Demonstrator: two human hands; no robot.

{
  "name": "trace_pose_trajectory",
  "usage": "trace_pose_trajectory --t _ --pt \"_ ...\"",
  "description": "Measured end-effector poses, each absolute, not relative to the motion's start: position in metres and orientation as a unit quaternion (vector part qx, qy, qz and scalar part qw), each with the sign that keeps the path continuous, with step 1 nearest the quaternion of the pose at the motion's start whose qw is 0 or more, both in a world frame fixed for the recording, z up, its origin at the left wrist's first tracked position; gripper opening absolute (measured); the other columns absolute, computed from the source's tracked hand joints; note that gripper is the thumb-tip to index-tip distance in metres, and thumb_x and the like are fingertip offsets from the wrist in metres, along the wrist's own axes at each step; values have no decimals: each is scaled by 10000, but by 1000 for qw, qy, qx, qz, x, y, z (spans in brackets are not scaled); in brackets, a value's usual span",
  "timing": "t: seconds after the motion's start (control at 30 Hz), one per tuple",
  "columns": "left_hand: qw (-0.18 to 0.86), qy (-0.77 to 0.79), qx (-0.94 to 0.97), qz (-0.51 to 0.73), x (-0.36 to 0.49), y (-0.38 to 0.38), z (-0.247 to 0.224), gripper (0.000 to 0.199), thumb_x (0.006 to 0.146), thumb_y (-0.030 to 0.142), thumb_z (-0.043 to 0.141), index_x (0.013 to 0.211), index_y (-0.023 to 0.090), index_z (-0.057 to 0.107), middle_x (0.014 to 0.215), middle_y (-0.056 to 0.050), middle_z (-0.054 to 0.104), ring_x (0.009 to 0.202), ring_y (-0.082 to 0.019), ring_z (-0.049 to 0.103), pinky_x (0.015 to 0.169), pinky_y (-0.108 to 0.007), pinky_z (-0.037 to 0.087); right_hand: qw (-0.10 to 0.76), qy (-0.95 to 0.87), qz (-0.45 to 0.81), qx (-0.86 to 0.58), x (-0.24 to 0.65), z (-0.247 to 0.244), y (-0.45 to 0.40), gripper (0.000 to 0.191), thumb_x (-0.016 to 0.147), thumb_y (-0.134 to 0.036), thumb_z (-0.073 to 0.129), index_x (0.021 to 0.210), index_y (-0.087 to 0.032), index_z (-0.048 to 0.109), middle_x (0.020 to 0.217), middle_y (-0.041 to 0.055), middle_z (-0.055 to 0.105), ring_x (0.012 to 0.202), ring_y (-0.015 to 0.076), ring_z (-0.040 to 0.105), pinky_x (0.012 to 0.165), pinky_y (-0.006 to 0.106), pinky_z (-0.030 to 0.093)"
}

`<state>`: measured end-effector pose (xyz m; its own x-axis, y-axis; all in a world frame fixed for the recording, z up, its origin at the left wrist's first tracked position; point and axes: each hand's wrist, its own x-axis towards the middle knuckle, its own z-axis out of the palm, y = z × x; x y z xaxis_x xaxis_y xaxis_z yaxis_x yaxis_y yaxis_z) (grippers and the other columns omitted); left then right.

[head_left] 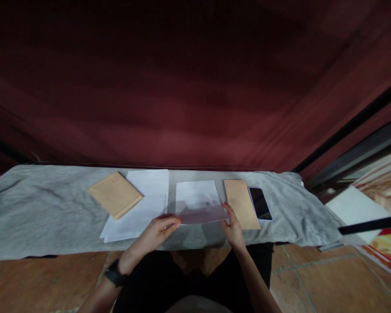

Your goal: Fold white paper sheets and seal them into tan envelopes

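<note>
Both hands pinch the near edge of a white sheet (pixel 197 195) just below the centre of the frame, the left hand (pixel 164 227) at its lower left corner and the right hand (pixel 232 225) at its lower right; that edge bows slightly, in shadow. The grey cloth-covered desk (pixel 42 217) spans the lower middle of the frame. To the left of the sheet, a brown envelope (pixel 115 193) lies askew, partly on loose white papers (pixel 151 202). To the right, a second brown envelope (pixel 241 204) lies just beside a dark-screened phone (pixel 261 203).
</note>
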<state>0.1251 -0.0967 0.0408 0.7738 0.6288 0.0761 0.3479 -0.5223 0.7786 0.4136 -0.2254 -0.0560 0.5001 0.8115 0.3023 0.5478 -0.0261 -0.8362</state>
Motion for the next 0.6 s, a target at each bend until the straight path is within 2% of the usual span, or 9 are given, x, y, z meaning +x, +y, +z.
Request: trace_pose_trajectory --t 0.07,0.13,0.23,0.3,0.43,0.6 --pt "398 280 855 179 126 -95 37 292 980 393 515 975 219 749 1067 -45 771 998 -182 718 916 -278 560 498 -507 154 -686 415 -54 -224 449 802 -181 503 1209 -186 692 1396 143 614 1294 274 585 1082 462 483" --pt "401 289 849 188 124 -94 31 280 948 384 562 1100 222 732 1165 -61 749 1078 -199 700 969 -305 548 495 -520 194 -669 415 -55 -226 413 745 -160 542 1107 -201 737 1342 142 653 1234 288 628 1015 453 530" --pt "403 325 831 203 117 -94 16 507 861 331 666 1353 223 607 1358 -87 659 1244 -235 623 1071 -366 495 508 -500 223 -665 415 -61 -232 402 710 -151 575 1061 -214 759 1262 131 700 1178 291 660 970 444 555" --pt "405 333 826 206 112 -93 2 651 818 246 676 1449 219 517 1453 -95 585 1329 -246 558 1134 -404 441 528 -487 220 -660 414 -64 -235 396 704 -149 582 1046 -218 769 1216 119 721 1155 283 671 980 438 551" --pt "388 338 828 224 109 -88 -26 676 816 114 540 1480 226 481 1500 -71 540 1378 -215 511 1200 -448 361 539 -481 215 -657 412 -66 -235 412 735 -154 570 1091 -225 764 1213 105 724 1155 274 669 998 437 546" --pt "351 333 848 215 119 -76 -44 662 773 87 543 1421 220 557 1455 -70 584 1353 -226 533 1184 -458 397 494 -513 198 -673 415 -72 -227 389 796 -225 612 1162 -226 740 1227 111 714 1169 282 665 1007 442 550"
